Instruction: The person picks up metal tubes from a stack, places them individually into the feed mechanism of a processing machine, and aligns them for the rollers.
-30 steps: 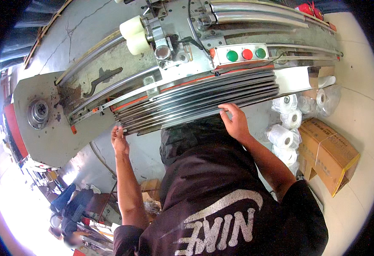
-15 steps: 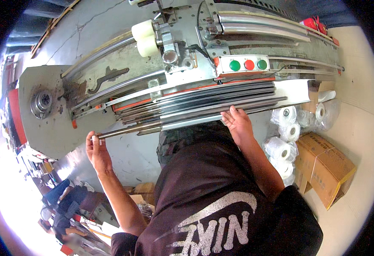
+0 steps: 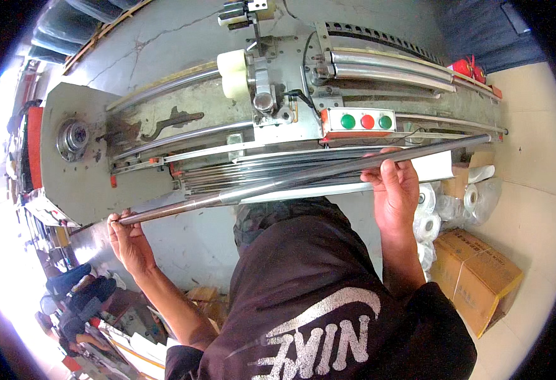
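A long dark metal rod point(image 3: 303, 176) slants across in front of me, its right end higher in the view. My left hand point(image 3: 130, 242) pinches its left end between thumb and fingers. Farther right along the rod, my right hand point(image 3: 395, 190) grips it with the thumb on the near side and the fingers partly hidden. Behind and below it, several similar metal rods point(image 3: 211, 175) lie side by side on a white sheet point(image 3: 435, 166) along the machine's front. The held rod is apart from that stack at its left end.
A long grey machine point(image 3: 211, 101) has a round chuck point(image 3: 74, 139) at left, white rollers point(image 3: 232, 73) and a button box point(image 3: 358, 121) with green and red buttons. Right of me are plastic-wrapped rolls point(image 3: 427, 226) and a cardboard box point(image 3: 477, 275). Other people point(image 3: 78, 310) are at lower left.
The rod has been lifted off the stack, its right end swinging up and outward. My right hand has moved right and closed around it; my left hand has shifted slightly left and down.
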A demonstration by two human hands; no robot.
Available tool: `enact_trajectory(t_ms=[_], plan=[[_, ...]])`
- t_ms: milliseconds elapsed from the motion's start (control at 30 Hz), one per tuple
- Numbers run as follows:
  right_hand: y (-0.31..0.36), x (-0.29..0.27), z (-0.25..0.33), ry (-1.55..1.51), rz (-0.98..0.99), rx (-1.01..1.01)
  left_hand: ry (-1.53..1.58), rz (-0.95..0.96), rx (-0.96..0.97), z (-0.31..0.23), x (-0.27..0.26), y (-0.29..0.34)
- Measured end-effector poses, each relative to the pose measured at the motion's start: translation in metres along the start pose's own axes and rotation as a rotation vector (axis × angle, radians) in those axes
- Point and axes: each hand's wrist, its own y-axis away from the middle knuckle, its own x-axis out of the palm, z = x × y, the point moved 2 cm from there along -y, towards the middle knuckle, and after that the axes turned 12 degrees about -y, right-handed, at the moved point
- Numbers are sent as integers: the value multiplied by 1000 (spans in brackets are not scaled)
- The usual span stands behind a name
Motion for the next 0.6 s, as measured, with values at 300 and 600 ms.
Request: enact_trajectory(t_ms=[300,600], plan=[[7,18,25,14,12,-82,34,5,111,-15,6,17],[11,41,30,-10,121,-116,41,-100,103,-11,-3,41]])
